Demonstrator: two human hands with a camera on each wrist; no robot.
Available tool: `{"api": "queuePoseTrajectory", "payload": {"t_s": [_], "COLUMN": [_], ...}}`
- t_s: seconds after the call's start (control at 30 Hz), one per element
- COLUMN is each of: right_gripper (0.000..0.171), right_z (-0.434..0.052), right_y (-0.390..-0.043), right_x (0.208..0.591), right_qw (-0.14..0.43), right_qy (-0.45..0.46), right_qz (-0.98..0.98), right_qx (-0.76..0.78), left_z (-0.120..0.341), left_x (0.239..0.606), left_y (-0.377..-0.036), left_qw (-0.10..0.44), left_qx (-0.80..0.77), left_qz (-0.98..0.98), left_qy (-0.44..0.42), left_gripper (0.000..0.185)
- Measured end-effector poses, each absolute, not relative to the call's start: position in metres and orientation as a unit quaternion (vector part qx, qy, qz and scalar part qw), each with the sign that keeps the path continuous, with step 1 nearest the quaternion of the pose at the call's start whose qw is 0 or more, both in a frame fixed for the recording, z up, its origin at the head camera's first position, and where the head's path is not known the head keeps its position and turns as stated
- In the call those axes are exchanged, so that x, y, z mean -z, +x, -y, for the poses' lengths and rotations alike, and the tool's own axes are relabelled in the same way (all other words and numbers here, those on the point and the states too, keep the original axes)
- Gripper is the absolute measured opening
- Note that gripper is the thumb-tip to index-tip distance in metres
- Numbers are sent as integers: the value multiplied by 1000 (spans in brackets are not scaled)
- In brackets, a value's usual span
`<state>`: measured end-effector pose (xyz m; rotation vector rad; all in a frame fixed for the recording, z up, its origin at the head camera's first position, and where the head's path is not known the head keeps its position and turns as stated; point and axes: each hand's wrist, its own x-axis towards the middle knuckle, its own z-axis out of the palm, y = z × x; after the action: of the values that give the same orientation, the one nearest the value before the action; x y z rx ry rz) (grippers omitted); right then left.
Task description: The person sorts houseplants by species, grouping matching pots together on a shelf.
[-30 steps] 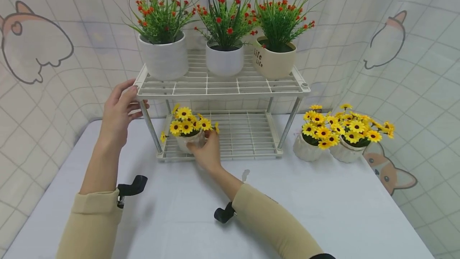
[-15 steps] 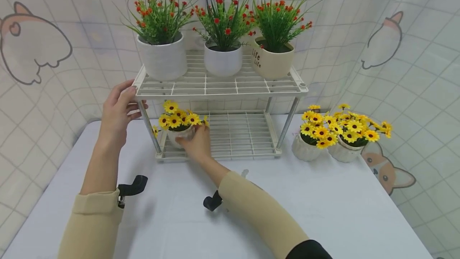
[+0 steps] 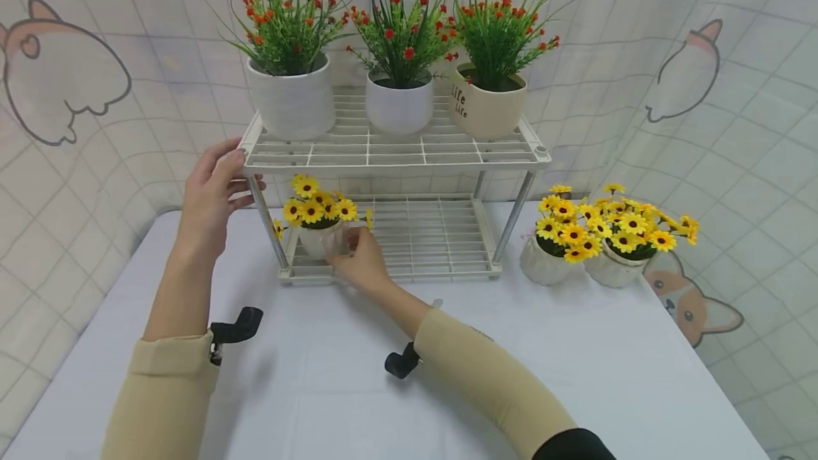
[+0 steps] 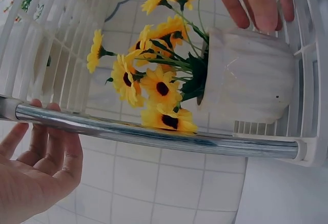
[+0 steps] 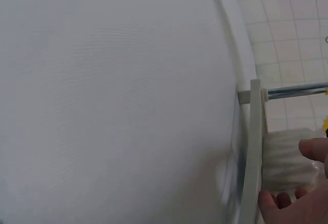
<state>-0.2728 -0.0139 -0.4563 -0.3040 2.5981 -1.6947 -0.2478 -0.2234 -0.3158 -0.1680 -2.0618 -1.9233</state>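
A two-tier white wire shelf rack point(image 3: 396, 162) stands on the table. My left hand point(image 3: 214, 187) holds its upper left corner, thumb at the front and fingers behind the metal post point(image 4: 154, 134). On the lower tier, just inside that post, sits a white pot point(image 3: 317, 240) of yellow daisy-like flowers point(image 3: 313, 206). My right hand point(image 3: 363, 261) is at the pot's right side, its fingers loosened. In the left wrist view the right fingers point(image 4: 259, 1) hang at the pot's side; whether they touch is unclear. The right wrist view catches the thumb point(image 5: 313, 149) beside the pot.
On the upper tier stand three pots of red flowers: a white one point(image 3: 292, 101), a smaller white one point(image 3: 399, 105) and a cream one point(image 3: 488, 108). Two more white pots of yellow flowers point(image 3: 546, 265) point(image 3: 615, 268) stand on the table right of the rack.
The potted yellow flowers moved left along the lower tier, then stayed put. My right hand went left with them and has since drawn back slightly to the right. My left hand stayed.
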Motion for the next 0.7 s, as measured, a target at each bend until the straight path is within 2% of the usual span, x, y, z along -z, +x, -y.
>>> {"api": "queuePoseTrajectory", "payload": {"t_s": [0.3, 0.7], "right_gripper": [27, 12], "right_z": [-38, -115], "right_y": [-247, -212], "right_x": [443, 454], "right_qw": [57, 33], "right_qy": [-197, -176], "right_qz": [-817, -809], "right_qx": [539, 559], "left_z": [223, 223], "left_x": [317, 317], "left_y": [-249, -250], "left_qw": [165, 165], "left_qx": [663, 660], "left_qz": [728, 730], "left_qy": [-64, -62], "left_gripper": [48, 49]}}
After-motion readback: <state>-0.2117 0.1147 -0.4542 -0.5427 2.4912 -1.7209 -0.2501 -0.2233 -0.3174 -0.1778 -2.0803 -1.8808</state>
